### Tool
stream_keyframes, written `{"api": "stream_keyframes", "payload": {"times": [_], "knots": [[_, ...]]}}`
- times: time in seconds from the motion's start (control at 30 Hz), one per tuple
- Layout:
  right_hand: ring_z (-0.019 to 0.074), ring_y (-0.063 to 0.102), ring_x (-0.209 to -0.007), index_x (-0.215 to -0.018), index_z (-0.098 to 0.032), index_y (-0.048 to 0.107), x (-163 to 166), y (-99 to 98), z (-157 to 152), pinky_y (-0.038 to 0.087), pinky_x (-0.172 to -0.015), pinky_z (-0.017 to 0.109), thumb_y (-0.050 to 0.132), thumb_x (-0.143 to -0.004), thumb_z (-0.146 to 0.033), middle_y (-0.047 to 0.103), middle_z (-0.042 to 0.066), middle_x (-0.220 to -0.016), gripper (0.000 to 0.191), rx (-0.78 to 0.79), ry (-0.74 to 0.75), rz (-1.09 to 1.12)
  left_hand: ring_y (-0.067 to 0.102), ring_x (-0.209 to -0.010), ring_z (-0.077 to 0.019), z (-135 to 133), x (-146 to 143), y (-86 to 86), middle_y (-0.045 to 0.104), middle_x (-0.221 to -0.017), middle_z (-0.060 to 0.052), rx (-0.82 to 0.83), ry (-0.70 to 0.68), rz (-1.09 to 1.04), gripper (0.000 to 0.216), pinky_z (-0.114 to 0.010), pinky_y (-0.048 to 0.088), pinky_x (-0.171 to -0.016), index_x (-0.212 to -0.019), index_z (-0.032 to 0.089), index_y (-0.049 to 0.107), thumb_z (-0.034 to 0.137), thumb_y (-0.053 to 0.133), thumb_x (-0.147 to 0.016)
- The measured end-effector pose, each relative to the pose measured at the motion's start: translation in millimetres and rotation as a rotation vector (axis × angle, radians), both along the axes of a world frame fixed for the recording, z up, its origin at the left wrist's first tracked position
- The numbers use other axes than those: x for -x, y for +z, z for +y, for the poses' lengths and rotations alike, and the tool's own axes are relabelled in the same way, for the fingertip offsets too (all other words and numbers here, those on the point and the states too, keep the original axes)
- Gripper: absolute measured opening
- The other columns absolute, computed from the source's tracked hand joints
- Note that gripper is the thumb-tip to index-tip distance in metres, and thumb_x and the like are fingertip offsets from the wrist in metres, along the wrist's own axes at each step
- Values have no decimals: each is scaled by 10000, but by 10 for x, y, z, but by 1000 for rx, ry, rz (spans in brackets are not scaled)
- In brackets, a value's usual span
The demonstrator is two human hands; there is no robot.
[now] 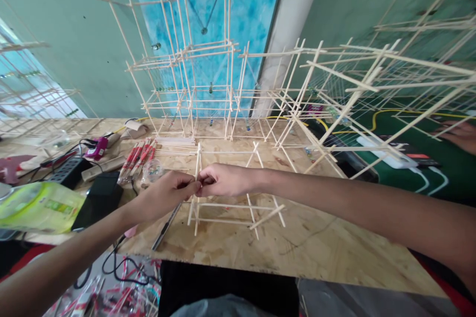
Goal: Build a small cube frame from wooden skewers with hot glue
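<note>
A small frame of thin wooden sticks stands on the wooden board table in front of me. At its left side the fingertips of my left hand and my right hand meet. Both hands are closed in a pinch, close against a slanting stick; what lies between the fingers is too small and covered to make out. My right forearm passes over the frame's middle and hides part of it. Just left of the frame lies a slim grey-and-black tool resembling a utility knife.
Tall stick structures with hanging glass beads rise behind, and another stick lattice leans in from the right. Red-wrapped sticks, a black power strip and a yellow bag crowd the left. Another person's hand appears far right.
</note>
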State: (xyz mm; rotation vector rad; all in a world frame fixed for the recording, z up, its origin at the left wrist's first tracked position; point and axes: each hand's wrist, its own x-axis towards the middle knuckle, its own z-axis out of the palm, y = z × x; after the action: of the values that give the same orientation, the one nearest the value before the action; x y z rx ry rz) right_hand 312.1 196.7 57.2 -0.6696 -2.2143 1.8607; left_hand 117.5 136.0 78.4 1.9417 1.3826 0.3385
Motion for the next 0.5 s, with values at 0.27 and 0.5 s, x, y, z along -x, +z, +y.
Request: {"api": "stream_keyframes", "payload": {"times": [0.27, 0.5], "knots": [[77, 401, -605, -785, -144, 681, 5, -1, 1, 326, -590, 232, 705, -859, -198, 505, -76, -655, 94, -45, 8, -11, 348, -541, -121, -28, -21, 51, 343, -581, 44, 15, 62, 74, 484, -287, 231, -530, -612, 210, 441, 576, 408, -928], [73, 409, -591, -765, -139, 677, 12, 106, -44, 308, -570, 223, 701, -831, -131, 512, -81, -625, 70, -26, -58, -88, 380, -513, -121, -13, -1, -9, 360, -570, 40, 63, 35, 60, 487, -276, 226, -502, -621, 213, 436, 572, 413, -950]]}}
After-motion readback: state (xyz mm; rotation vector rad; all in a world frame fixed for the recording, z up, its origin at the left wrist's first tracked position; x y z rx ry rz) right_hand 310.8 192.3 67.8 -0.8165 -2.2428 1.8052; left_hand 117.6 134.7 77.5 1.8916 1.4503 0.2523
